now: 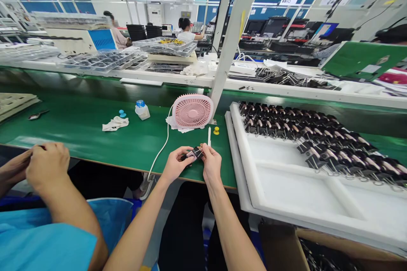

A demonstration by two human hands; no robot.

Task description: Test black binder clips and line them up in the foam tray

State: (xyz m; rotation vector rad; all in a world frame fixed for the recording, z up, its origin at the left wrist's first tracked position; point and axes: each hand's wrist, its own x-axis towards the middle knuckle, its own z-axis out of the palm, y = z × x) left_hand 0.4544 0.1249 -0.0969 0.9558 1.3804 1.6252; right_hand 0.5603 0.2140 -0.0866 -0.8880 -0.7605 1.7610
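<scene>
Just over the table's front edge, my left hand (174, 162) is closed around a small black part with a pinkish face (190, 156). A black binder clip (197, 150) sits at the right end of that part, its wire handles pointing toward my right hand (211, 161). The thumb and fingers of my right hand pinch at those handles; the fingertips partly hide them. Behind my right hand a white pen-like stick (209, 136) lies on the green table (143, 144), beside a yellow knob-shaped piece (216, 130).
A white foam tray (286, 182) at right holds rows of clipped black parts (305, 129). Ahead stand a pink fan (193, 112) with a white cord and a bottle (142, 110); a white cloth (115, 123) lies left. A co-worker's hands (47, 165) are at far left.
</scene>
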